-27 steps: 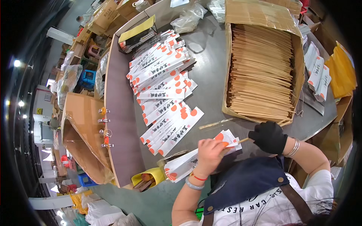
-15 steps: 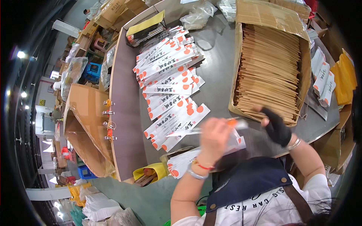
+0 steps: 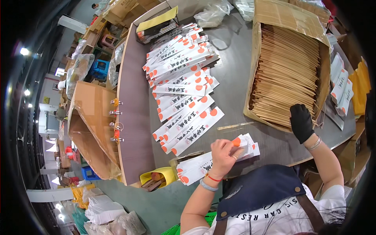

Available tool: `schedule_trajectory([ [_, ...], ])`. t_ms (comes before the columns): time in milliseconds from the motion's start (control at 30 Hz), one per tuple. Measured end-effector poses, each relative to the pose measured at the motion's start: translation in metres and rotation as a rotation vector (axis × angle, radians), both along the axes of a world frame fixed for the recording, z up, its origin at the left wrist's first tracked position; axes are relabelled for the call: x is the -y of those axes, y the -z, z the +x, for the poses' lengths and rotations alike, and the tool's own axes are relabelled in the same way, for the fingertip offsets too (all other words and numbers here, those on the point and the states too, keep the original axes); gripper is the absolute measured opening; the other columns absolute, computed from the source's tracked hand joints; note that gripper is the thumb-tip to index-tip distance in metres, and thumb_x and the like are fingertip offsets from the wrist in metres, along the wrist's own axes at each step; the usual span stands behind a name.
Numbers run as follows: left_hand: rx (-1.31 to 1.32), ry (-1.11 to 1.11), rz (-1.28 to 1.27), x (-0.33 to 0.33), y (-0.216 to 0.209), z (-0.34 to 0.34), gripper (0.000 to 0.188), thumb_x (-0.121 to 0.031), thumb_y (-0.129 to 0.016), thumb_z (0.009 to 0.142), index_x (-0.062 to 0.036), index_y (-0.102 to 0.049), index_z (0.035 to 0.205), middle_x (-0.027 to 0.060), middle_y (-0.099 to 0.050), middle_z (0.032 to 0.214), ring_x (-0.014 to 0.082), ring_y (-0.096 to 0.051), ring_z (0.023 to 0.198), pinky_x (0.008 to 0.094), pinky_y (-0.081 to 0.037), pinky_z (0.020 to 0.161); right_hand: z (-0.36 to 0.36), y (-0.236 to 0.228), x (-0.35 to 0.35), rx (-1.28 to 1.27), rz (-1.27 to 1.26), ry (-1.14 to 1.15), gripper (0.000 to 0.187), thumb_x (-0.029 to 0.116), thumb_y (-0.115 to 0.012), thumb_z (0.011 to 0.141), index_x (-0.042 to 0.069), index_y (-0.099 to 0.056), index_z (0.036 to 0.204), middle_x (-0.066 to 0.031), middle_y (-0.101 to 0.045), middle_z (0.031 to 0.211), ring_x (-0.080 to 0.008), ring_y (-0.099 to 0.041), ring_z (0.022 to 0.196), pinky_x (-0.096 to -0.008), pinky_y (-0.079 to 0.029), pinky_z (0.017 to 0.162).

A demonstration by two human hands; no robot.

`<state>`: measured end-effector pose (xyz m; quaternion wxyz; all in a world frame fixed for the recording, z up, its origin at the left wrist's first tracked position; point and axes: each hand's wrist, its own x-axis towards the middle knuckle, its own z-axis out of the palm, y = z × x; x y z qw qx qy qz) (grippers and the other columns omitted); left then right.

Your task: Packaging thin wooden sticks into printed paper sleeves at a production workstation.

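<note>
we keep the stack of white paper sleeves [image 3: 213, 162] at the table's near edge, close to reach; our left hand [image 3: 222, 156] pinches its top sleeve, fingers curled shut. our gloved right hand [image 3: 302, 122] rests on the cardboard box [image 3: 256, 70], fingers loosely together over the wooden sticks [image 3: 288, 74], gripping nothing we can see.

One head-worn fisheye looks steeply down over the grey table [image 3: 243, 90], fairly near; its edges bend, perhaps hiding detail.
</note>
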<state>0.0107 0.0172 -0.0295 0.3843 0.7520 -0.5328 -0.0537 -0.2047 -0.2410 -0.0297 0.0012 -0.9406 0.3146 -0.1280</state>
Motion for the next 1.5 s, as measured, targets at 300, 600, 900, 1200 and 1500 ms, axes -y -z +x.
schedule_trajectory([
  [300,-0.226,0.036,0.037,-0.007,-0.005,0.008,0.022,-0.02,-0.082,0.075,-0.009,-0.072,0.09,0.0007,-0.061,0.083,0.0192,-0.052,0.078,0.0313,-0.037,0.076,-0.006,-0.058,-0.027,0.093,0.361,-0.348,0.024,0.007,-0.068,0.074,0.011,-0.065,0.097,-0.0109,-0.059,0.082,-0.0329,-0.059,0.077,-0.0425,-0.047,0.066],
  [600,-0.288,0.077,-0.006,-0.002,-0.013,0.01,0.022,-0.026,-0.079,0.082,-0.0066,-0.07,0.088,0.0015,-0.063,0.086,0.0187,-0.053,0.076,0.0305,-0.037,0.078,0.0,-0.066,-0.038,0.13,0.409,-0.435,0.018,0.013,-0.073,0.076,0.013,-0.071,0.095,-0.0086,-0.059,0.073,-0.0283,-0.06,0.066,-0.0389,-0.048,0.056],
  [900,-0.232,0.16,0.038,-0.006,-0.018,0.014,0.022,-0.024,-0.08,0.081,-0.0056,-0.07,0.087,0.0023,-0.064,0.086,0.0189,-0.053,0.075,0.0313,-0.038,0.076,-0.005,-0.061,-0.034,0.023,0.304,-0.477,0.019,0.029,-0.075,0.081,0.016,-0.072,0.094,-0.0038,-0.059,0.066,-0.0242,-0.061,0.06,-0.0366,-0.047,0.052],
  [1200,-0.169,0.188,0.029,0.01,-0.04,0.006,0.016,-0.017,-0.08,0.078,-0.007,-0.071,0.086,0.0044,-0.065,0.085,0.0237,-0.057,0.076,0.0333,-0.044,0.073,0.003,-0.073,-0.044,-0.028,0.212,-0.455,0.021,0.035,-0.071,0.083,0.015,-0.066,0.078,-0.0039,-0.057,0.063,-0.0244,-0.061,0.058,-0.037,-0.046,0.05],
  [1500,-0.031,0.23,-0.024,0.024,-0.056,0.008,0.014,-0.019,-0.076,0.082,-0.0083,-0.068,0.085,0.0052,-0.065,0.079,0.0235,-0.062,0.072,0.0335,-0.044,0.064,0.006,-0.095,-0.03,0.002,0.125,-0.498,0.025,0.035,-0.069,0.084,0.013,-0.061,0.074,-0.0042,-0.057,0.063,-0.023,-0.061,0.056,-0.0371,-0.046,0.05],
])
